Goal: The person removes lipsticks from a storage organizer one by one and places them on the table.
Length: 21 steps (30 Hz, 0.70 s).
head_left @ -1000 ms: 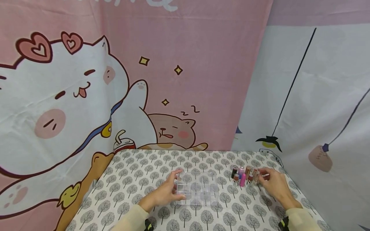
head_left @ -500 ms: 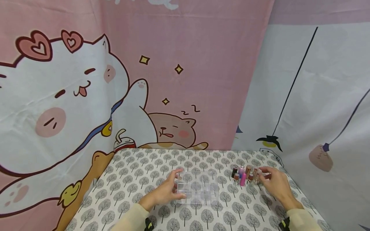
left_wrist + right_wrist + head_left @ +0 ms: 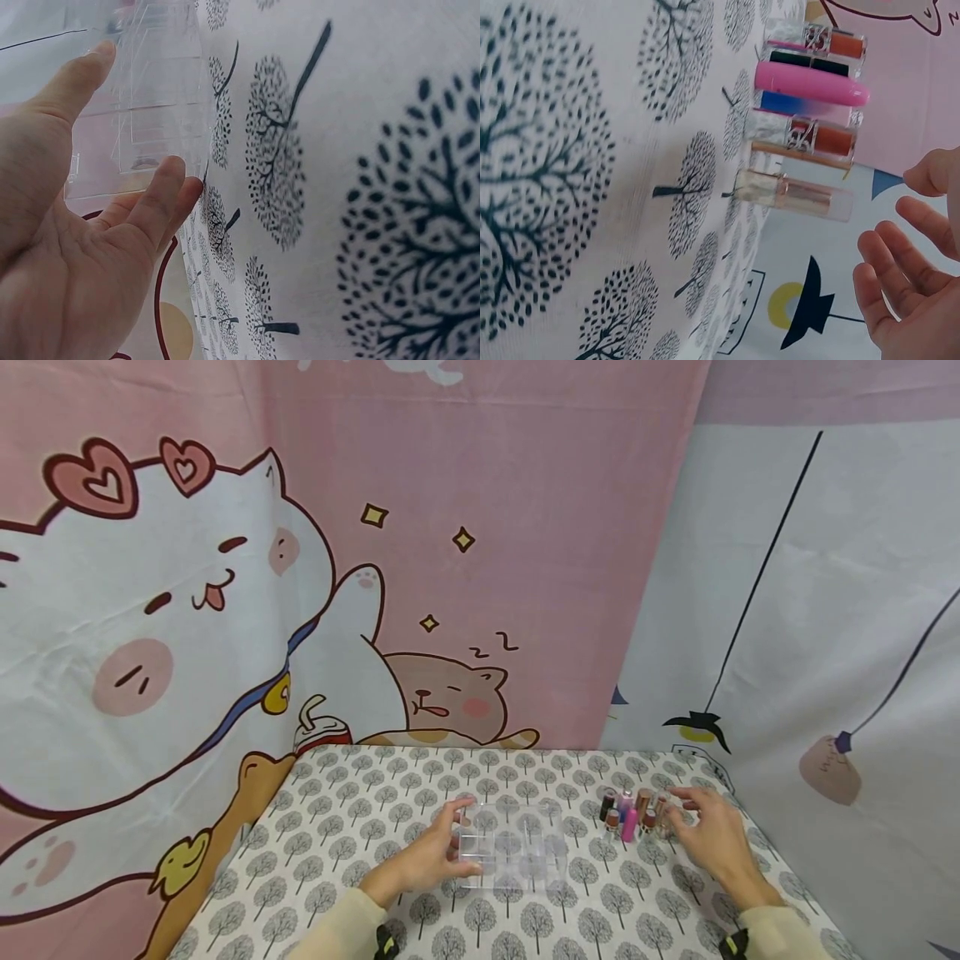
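My left hand (image 3: 431, 856) grips the left end of a clear plastic compartment box (image 3: 513, 847), thumb at the near side and fingers at the far side. In the left wrist view, the thumb and fingertips lie against the box's see-through walls (image 3: 157, 112). My right hand (image 3: 712, 835) is held just right of a cluster of upright lip makeup tubes, its thumb and fingers apart with nothing between them. Nearest it stands a clear tube with a pale gold core (image 3: 802, 196). Beside that are two glosses with brown-orange ends, a bright pink tube (image 3: 629, 825) and a black one (image 3: 607, 805).
The table is covered with a white cloth (image 3: 360, 868) printed with grey trees. Cartoon-printed hangings (image 3: 555, 610) rise behind the table's far edge and along its sides. The tubes stand close together, to the right of the box.
My right thumb and forefinger, earlier close together at the tubes' right side, have spread apart there. My left hand and the box have stayed in place.
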{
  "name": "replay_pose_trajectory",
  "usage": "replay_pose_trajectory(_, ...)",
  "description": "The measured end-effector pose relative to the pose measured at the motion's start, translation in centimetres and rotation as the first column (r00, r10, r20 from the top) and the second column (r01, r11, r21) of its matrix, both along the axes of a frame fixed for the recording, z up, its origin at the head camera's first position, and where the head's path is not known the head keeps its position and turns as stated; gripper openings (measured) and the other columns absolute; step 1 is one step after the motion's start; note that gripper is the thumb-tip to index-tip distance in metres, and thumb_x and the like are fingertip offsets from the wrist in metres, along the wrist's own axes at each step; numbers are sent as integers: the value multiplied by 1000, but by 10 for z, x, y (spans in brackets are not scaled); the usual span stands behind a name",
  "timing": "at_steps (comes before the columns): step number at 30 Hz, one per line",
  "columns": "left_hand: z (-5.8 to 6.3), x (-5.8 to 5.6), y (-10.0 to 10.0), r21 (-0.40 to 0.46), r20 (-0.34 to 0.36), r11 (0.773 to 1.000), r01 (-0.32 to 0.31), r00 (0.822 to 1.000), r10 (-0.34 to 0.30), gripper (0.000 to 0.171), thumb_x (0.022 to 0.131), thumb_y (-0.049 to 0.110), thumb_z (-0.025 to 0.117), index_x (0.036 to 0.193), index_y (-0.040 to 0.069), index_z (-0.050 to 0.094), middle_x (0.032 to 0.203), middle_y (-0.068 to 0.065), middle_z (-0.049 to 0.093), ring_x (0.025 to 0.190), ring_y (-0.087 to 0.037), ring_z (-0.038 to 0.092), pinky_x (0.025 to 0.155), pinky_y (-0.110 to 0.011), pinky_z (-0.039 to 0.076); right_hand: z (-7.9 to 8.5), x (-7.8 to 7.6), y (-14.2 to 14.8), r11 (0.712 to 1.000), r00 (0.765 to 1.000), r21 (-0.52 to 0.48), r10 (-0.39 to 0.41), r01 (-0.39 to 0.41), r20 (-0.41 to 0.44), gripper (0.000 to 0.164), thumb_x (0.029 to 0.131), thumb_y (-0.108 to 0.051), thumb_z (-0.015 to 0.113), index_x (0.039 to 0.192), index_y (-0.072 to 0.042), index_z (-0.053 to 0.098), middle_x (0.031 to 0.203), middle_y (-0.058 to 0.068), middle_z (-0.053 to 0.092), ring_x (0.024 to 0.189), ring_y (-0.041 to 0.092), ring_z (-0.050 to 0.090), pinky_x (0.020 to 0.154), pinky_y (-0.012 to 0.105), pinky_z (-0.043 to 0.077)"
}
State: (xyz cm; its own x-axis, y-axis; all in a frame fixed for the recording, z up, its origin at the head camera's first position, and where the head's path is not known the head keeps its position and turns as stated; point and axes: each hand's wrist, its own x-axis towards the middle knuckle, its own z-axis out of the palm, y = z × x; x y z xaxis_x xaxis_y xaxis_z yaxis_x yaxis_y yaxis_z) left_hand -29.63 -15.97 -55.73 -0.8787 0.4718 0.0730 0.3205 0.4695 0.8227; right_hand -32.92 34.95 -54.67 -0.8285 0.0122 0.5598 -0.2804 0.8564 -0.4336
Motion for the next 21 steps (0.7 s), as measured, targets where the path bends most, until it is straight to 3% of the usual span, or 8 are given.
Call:
replay_pose_trajectory(4,0,-1,0,5,-2,1000,3,1000,-3,112,99,26,96,182,33,20,161,-27,47,94,-13,55,76,-21,57,3,3,-6,1000,1000,-14,9,-10,-23,33,102,-12,83,133,-2,82,137,35,73,110,51,77,83,70,66)
replay_pose_trajectory(8,0,-1,0,6,-4,1000,3,1000,-3,112,99,26,96,182,34,20,161,-27,47,93,-13,55,76,-21,57,3,4,-13,1000,997,-19,21,-22,-74,31,100,-10,85,130,-3,84,132,31,75,107,48,77,74,47,64)
replay_pose_trajectory(12,-1,-2,0,11,-5,1000,4,1000,-4,112,99,26,96,181,35,20,161,-27,47,92,-12,54,75,-21,56,2,5,-20,998,990,-21,52,-56,-130,30,96,-6,87,126,-4,85,126,27,78,98,44,77,65,26,54)
replay_pose_trajectory(21,-1,0,0,16,-3,1000,0,1000,0,112,99,25,96,181,37,21,160,-25,48,90,-11,53,73,-21,56,1,13,-40,993,981,-16,113,-117,-157,40,89,-3,96,128,-12,87,124,18,81,90,14,66,65,21,52)
